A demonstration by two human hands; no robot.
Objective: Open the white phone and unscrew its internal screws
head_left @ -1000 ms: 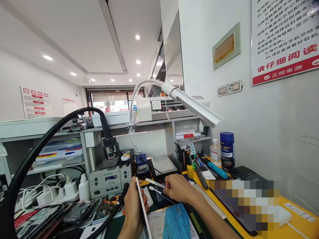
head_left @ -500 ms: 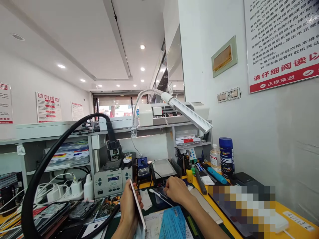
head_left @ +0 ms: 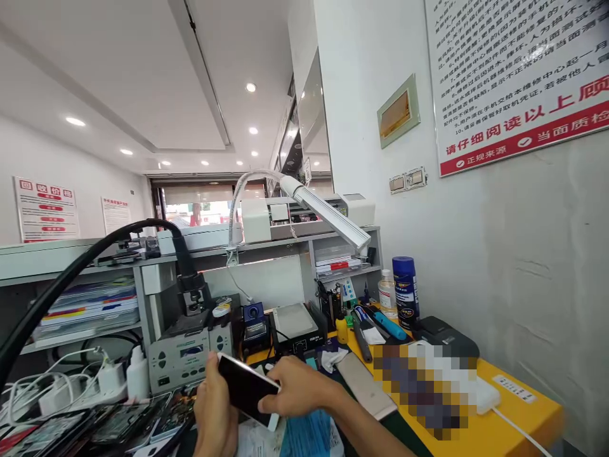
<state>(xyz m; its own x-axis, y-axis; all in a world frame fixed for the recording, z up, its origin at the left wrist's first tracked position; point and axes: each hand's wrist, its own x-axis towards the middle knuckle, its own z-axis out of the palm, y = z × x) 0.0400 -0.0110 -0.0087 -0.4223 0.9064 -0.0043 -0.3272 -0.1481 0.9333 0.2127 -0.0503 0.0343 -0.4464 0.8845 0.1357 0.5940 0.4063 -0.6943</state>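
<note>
Position of item: a phone [head_left: 243,387] with a dark screen is held in the lower centre of the frame, above the bench [head_left: 516,416]. It is tilted, with its upper end toward the left and its white lower end toward the right, screen facing the camera.

Left hand [head_left: 215,416]: it sits at the left end of the phone. Its thumb lies against the upper left corner, and the remaining fingers are behind the device and cannot be seen. The hand is closed on the phone.

Right hand [head_left: 297,388]: it sits at the right end. Its fingers [head_left: 267,404] curl over the lower right edge and press on the white end, clamping it. The phone lies between the two hands and touches both.

Surroundings:
- A blue packet [head_left: 310,437] lies on the bench directly below the phone, at the bottom edge of the frame.
- A grey soldering station [head_left: 183,358] stands behind the left hand, with a thick black hose [head_left: 95,254] arching from it toward the left edge.
- A white squeeze bottle [head_left: 137,379] stands just left of the station.
- Dismantled phone parts [head_left: 118,425] lie at the lower left.
- A heating plate [head_left: 292,320] stands behind the right hand.
- A white gooseneck lamp [head_left: 328,217] hangs over the centre.
- A blue spray can [head_left: 405,289] and a clear bottle [head_left: 386,293] stand side by side by the wall at centre right.
- A black printer [head_left: 445,335] sits right of the can.
</note>
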